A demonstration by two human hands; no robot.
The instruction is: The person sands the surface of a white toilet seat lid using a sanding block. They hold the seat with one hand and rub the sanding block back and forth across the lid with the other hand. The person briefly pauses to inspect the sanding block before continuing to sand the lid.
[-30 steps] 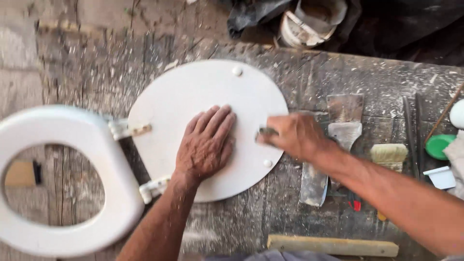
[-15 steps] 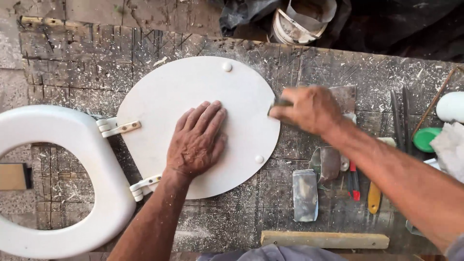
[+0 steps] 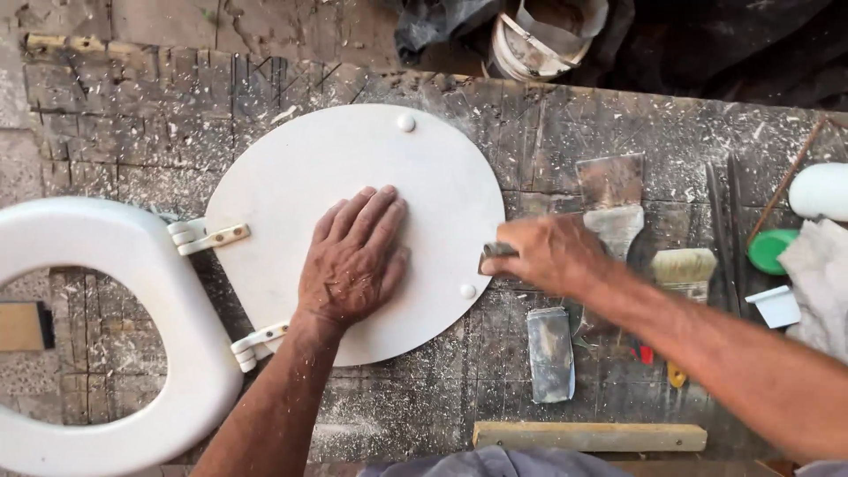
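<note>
A white oval toilet lid (image 3: 300, 177) lies flat on a dusty wooden workbench (image 3: 132, 106), hinged to a white seat ring (image 3: 97, 256) at the left. My left hand (image 3: 353, 261) presses flat on the middle of the lid, fingers spread. My right hand (image 3: 548, 252) is closed around a small grey tool (image 3: 496, 252) whose tip touches the lid's right edge, near a white bumper stud (image 3: 467, 291).
Right of the lid lie putty knives (image 3: 611, 199), a brush (image 3: 682, 265), a grey scraper (image 3: 550, 353), a green cap (image 3: 770, 250) and a white cloth (image 3: 817, 265). A wooden strip (image 3: 587, 435) rests at the near edge. A bucket (image 3: 539, 40) stands behind the bench.
My right hand has slid with the tool along the lid's right edge, first away, then back toward me. The left hand stays pressed on the lid.
</note>
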